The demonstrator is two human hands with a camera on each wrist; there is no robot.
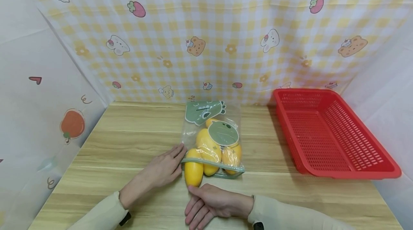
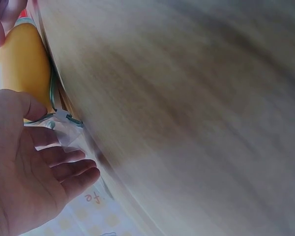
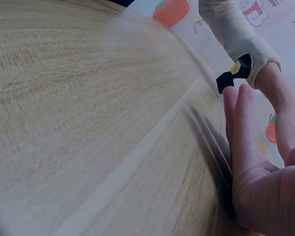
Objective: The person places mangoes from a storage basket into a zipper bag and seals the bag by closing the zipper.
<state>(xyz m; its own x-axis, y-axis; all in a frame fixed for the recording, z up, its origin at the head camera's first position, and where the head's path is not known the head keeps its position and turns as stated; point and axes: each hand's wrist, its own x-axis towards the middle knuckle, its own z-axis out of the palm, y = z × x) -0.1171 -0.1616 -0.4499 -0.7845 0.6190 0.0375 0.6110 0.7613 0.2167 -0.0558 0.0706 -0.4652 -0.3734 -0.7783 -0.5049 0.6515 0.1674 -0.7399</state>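
A clear zip bag (image 1: 190,135) with green animal-face prints lies on the table, its mouth toward me. Several yellow mangoes (image 1: 204,140) are inside, partly covered by the prints. One more mango (image 1: 193,174) sticks halfway out of the mouth at the left corner. My left hand (image 1: 166,167) is at that corner, thumb and fingers on either side of the bag's edge; the left wrist view shows clear plastic over the fingers of this hand (image 2: 34,162). My right hand (image 1: 213,203) touches the mango's near end with the thumb, its other fingers extended.
A red plastic basket (image 1: 345,174) with perforated walls stands at the right of the wooden table (image 1: 129,133). Behind the table hangs a yellow checked cloth (image 1: 219,68). White printed sheets (image 1: 32,115) flank the sides.
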